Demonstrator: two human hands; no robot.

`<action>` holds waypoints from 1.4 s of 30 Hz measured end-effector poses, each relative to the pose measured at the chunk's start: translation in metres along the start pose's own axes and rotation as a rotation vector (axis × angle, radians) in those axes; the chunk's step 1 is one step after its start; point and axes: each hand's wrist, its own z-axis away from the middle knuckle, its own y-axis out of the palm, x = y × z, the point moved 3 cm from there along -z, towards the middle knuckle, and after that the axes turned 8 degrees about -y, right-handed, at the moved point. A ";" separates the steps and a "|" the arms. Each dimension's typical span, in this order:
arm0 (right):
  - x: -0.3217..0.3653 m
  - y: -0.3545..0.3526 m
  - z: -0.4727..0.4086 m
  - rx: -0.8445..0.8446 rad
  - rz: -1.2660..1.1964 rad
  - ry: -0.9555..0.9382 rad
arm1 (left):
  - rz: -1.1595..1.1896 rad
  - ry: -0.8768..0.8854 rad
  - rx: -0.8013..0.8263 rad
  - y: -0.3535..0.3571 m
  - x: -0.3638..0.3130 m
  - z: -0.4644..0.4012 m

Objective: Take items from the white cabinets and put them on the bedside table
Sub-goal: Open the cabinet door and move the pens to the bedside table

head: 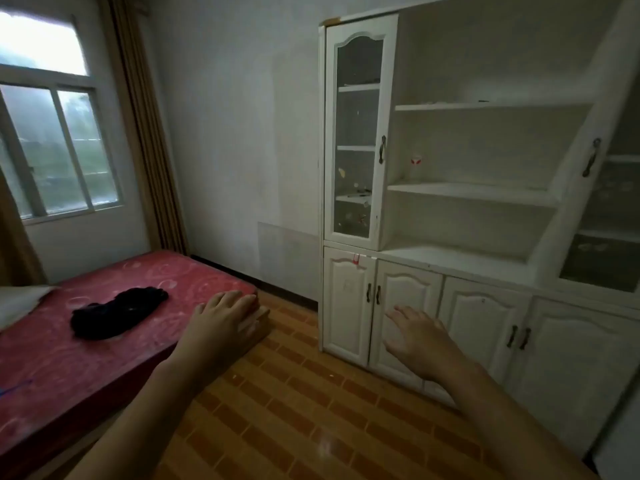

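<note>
1. My left hand point(221, 320) is stretched forward, palm down, with the fingers straight and close together. It sits in front of the near corner of the red mattress point(104, 334). I see nothing in it. Whether it actually touches the corner I cannot tell.
2. My right hand point(420, 341) is also out ahead, palm down and angled a little to the left. Its fingers are loosely spread and it holds nothing. It hovers in front of the lower doors of the white cabinets point(485, 258), with no contact that I can make out.
3. Both forearms run bare from the bottom of the view up to the hands.
4. Small items point(360, 194) lie on the shelves behind the tall glass door point(356, 133), which is closed. A small white and red thing point(416, 161) stands on an open shelf just right of it.
5. A dark cloth point(117, 317) lies on the mattress, left of my left hand.
6. The lower cabinet doors are all closed.
</note>
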 end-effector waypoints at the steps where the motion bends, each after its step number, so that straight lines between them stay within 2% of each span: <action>1: -0.011 -0.001 -0.011 -0.007 -0.009 -0.009 | 0.004 0.009 0.016 0.004 -0.007 -0.013; 9: -0.080 0.000 -0.106 -0.012 0.025 -0.027 | -0.022 0.010 0.012 0.035 -0.046 -0.113; 16: -0.104 0.008 -0.199 -0.049 0.035 -0.019 | 0.011 0.046 -0.028 0.054 -0.041 -0.230; 31: -0.124 0.006 -0.415 -0.136 0.022 0.163 | 0.075 0.310 -0.025 0.090 -0.012 -0.511; 42: -0.181 0.005 -0.502 -0.148 0.060 0.227 | 0.141 0.411 -0.037 0.133 -0.046 -0.624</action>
